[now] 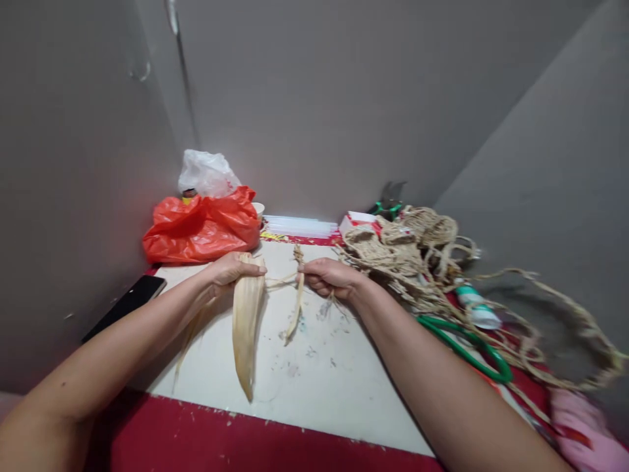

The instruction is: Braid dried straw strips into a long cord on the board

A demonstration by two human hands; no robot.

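My left hand [227, 270] is closed on a broad dried corn husk [247, 328], thumb on top, and the pointed end hangs down over the white board [334, 393]. Between finger and thumb my right hand [330, 278] pinches a short braided husk cord [298, 254]. Its knotted end sticks up above the fingers, and a loose strip [295, 316] dangles below them. A thin strand [281, 280] stretches from the cord towards my left hand; where it ends there is hidden.
An orange plastic bag [201, 229] and a black phone [125, 305] lie left. Clear sticks [301, 227] lie at the back. On the right are coiled braided cord [427, 229], a green ring-shaped handle [466, 347], a white-and-teal tube [477, 307] and pink cloth [582, 426]. Grey walls enclose the table.
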